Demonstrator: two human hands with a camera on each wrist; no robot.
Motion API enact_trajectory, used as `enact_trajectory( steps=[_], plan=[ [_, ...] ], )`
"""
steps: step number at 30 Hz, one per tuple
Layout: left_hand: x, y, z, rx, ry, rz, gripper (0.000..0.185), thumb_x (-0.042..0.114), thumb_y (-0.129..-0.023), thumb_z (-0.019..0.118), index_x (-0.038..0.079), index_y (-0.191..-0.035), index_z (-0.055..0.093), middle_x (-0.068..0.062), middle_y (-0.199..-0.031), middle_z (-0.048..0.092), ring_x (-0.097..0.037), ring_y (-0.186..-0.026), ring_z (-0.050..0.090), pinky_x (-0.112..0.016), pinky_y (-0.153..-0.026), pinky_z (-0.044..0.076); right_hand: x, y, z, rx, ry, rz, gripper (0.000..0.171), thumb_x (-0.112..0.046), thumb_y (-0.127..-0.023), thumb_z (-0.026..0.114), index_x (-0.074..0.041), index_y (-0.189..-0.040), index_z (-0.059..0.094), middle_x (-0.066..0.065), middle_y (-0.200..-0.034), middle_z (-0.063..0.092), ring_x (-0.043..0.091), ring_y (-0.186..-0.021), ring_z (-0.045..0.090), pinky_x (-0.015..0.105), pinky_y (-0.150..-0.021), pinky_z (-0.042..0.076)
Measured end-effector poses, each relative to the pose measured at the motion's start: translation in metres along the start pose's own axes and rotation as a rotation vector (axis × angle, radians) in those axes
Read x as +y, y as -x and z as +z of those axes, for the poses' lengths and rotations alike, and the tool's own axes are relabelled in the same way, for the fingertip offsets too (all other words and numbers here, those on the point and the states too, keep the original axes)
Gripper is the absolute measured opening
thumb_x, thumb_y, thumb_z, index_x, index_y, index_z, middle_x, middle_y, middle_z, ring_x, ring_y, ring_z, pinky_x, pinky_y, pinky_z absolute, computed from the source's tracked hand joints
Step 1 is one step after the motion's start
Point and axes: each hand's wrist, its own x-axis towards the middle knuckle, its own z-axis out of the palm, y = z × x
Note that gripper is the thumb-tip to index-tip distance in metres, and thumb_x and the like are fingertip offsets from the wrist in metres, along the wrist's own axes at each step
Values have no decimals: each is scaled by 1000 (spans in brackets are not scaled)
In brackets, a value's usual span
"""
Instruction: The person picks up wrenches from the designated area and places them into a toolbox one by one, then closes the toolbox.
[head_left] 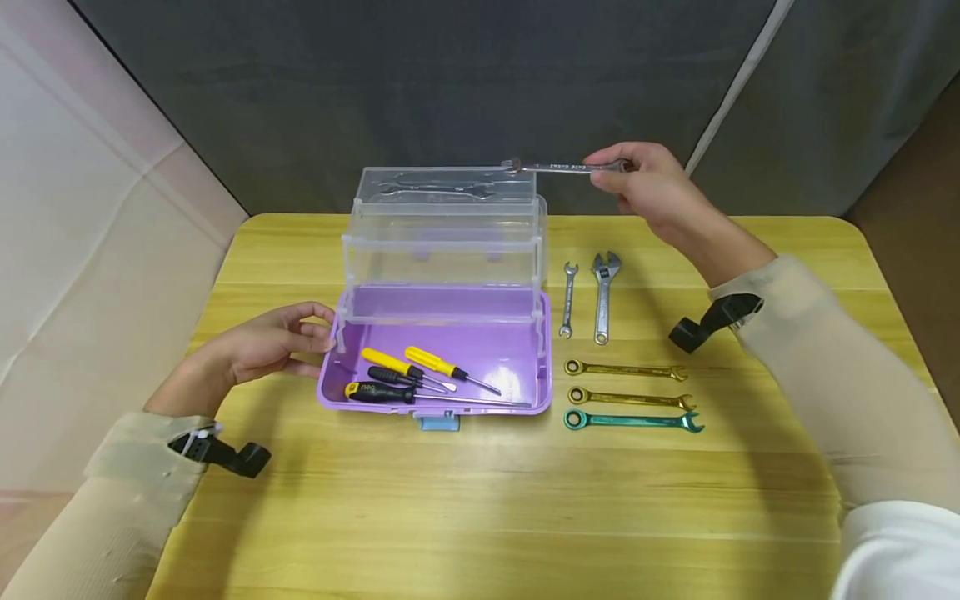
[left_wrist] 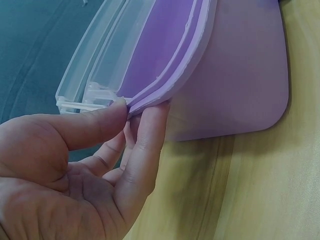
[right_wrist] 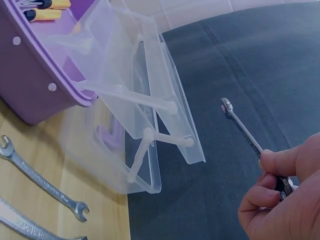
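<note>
A purple toolbox stands with its clear trays raised in steps. My left hand pinches the box's left rim between thumb and fingers, as the left wrist view shows up close. Up at the back right, my right hand grips one end of a silver wrench. The wrench lies level, its free end by the right end of the top clear tray. Inside that tray lies at least one other silver wrench. From the right wrist, the held wrench appears apart from the trays.
Several screwdrivers with yellow or black handles lie in the box's bottom. Right of it, on the wooden table, are a small open-end wrench, an adjustable wrench, two gold wrenches and a green wrench. A dark curtain hangs behind.
</note>
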Motion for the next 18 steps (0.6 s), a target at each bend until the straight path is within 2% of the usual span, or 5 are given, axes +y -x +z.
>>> enact_trajectory(
  steps=[7, 9, 11, 14, 18],
  plan=[
    [1, 0, -1, 3, -5, -4, 21, 2, -104, 54, 9, -122, 45, -3, -104, 67, -19, -97, 69, -37, -85, 61, -7, -12, 17, -25, 71, 21, 31, -15, -104, 60, -5, -133, 61, 0, -92, 43, 11, -53, 27, 23, -53, 30],
    [1, 1, -1, 4, -4, -3, 21, 1, -104, 54, 9, -121, 45, -3, -104, 67, -19, -97, 69, -37, -85, 61, -9, -15, 22, -34, 119, 35, 33, -16, -104, 59, -6, -136, 60, 0, -106, 49, 10, -65, 39, 23, -63, 38],
    [1, 1, -1, 5, -2, -1, 21, 1, -104, 54, 9, -121, 45, -3, -104, 67, -19, -97, 69, -37, -85, 61, -11, -19, 29, -42, 157, 43, 34, -17, -105, 58, -8, -137, 60, 2, -124, 50, 12, -87, 47, 28, -79, 46],
    [1, 1, -1, 5, 2, -1, 21, 1, -104, 54, 10, -121, 46, -3, -104, 67, -19, -96, 69, -37, -85, 61, -13, -22, 38, -51, 190, 43, 34, -17, -105, 57, -8, -138, 60, 4, -140, 47, 17, -113, 42, 34, -95, 45],
    [1, 1, -1, 4, 6, 0, 20, 1, -104, 54, 10, -120, 46, -2, -104, 67, -18, -96, 69, -36, -84, 61, -15, -27, 47, -49, 201, 21, 32, -14, -105, 57, -6, -135, 61, 5, -132, 49, 20, -109, 44, 31, -88, 44]
  ],
)
